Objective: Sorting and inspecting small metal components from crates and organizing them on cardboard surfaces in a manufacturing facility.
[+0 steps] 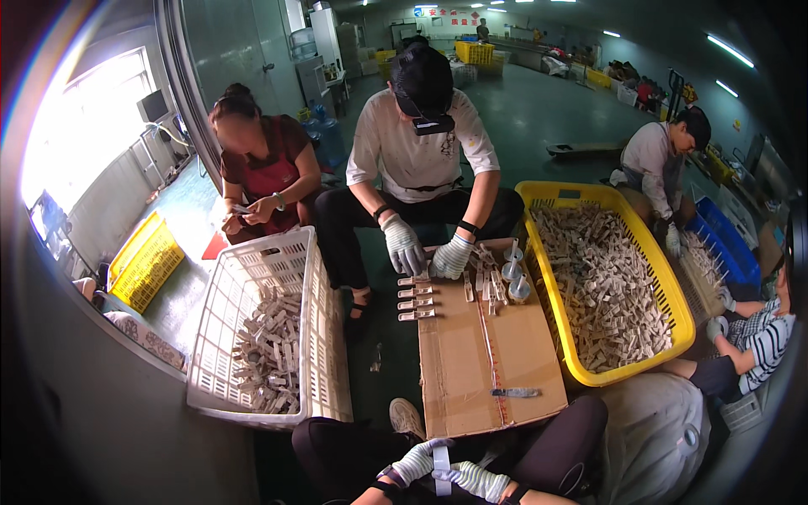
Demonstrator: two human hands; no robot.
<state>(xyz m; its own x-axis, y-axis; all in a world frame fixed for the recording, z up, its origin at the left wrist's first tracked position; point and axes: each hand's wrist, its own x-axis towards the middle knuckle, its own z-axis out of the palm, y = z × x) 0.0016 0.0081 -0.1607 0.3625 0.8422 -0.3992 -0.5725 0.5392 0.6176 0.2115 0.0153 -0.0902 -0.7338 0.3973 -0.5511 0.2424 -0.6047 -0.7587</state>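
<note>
At the lower edge, in front of my lap, my left hand (pixel 417 462) and my right hand (pixel 480 482) meet in striped, pale work gloves. Between them stands a whitish, flat, strip-like piece (pixel 442 468); the fingers of both hands close on it from either side. What it is exactly I cannot make out. Just beyond my hands lies a brown cardboard box (pixel 454 370) with a dark, narrow, flat tool (pixel 516 392) on its near part. At its far left edge several pale oblong pieces (pixel 417 304) form a column.
A white crate (pixel 290 417) at left and a yellow crate (pixel 581 374) at right hold many pale pieces. Small clear bottles (pixel 519 289) stand on the box's far right. Across from me a gloved co-worker (pixel 412 151) works over the box. Other people sit left and right.
</note>
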